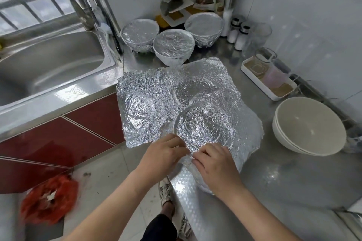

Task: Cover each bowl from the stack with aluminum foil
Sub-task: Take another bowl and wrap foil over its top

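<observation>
The left hand (162, 154) pinches the foil (251, 131) at the foil-draped bowl's (205, 129) seven o'clock rim, three covered bowls (173, 45) stand beyond at eleven o'clock, the right hand (215, 164) grips foil at five o'clock, and the stack of bare bowls (309, 125) sits at three o'clock.

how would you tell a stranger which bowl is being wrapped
From the steel sink, go right along the counter to its near edge. The bowl there, under the left hand and right hand, sits left of the bare white stack. Unlike the three finished bowls at the back, its foil flares out loose.
</observation>
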### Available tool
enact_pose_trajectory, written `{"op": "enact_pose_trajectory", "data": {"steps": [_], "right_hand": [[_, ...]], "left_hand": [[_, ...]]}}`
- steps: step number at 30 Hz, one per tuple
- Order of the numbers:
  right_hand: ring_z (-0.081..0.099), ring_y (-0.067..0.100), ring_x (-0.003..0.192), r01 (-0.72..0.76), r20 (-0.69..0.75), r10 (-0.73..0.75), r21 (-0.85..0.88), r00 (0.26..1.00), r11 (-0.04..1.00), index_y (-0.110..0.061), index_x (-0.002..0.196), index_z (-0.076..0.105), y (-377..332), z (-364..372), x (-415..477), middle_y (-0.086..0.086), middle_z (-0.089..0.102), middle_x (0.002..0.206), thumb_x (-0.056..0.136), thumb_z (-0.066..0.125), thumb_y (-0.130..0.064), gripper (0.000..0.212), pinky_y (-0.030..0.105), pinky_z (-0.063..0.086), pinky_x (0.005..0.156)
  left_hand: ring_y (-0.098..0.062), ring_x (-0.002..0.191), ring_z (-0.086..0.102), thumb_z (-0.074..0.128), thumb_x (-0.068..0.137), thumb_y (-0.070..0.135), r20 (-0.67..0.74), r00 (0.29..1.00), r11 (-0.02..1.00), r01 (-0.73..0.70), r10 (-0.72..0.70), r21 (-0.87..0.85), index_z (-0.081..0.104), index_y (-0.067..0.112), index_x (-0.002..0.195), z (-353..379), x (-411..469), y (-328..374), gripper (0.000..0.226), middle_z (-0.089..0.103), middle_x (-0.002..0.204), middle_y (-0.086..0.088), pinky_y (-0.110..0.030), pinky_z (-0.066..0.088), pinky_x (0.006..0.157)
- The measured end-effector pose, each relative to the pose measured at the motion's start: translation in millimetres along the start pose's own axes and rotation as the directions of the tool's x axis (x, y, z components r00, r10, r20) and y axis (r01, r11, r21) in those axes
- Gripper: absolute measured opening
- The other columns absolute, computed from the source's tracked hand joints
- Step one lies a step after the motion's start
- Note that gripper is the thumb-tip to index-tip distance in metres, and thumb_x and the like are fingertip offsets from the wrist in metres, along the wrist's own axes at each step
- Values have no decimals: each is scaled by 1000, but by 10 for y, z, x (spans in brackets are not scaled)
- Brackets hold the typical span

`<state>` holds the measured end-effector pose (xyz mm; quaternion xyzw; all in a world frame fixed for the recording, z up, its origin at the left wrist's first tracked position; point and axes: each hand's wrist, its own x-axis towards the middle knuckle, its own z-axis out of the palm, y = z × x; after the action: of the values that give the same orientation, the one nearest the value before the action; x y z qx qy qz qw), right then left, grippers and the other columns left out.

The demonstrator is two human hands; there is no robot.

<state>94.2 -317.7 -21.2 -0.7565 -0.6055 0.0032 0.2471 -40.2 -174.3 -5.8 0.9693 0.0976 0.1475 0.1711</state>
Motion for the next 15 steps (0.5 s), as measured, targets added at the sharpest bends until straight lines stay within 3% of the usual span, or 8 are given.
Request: {"op": "enact_pose_trajectory", "data": {"steps": [3,8,15], "right_hand": [[54,19,76,21,9,-21,-84,1000,996,-20,82,65,-32,33,12,-4,56,81,84,66,-20,2,33,44,68],[52,23,71,21,14,-19,-148,1000,989,-15,78,63,-80,99,13,1,54,77,66,70,-3,19,33,43,64],[50,21,66,57,-75,-68,-131,995,990,-14,77,59,-98,171,-20,1,53,74,81,68,-4,14,33,42,61]], "left_hand": [[-16,89,61,85,72,6,-36,999,1000,-13,14,7,77,20,88,33,-2,-8,23,69,89,5,-26,54,66],[-15,94,58,78,76,8,-70,997,1000,-8,9,8,76,18,88,72,-40,-4,16,69,91,4,-24,52,70],[-16,94,59,70,79,18,-76,997,1000,-19,19,7,76,15,90,98,-89,65,13,70,93,3,-23,48,83]]}}
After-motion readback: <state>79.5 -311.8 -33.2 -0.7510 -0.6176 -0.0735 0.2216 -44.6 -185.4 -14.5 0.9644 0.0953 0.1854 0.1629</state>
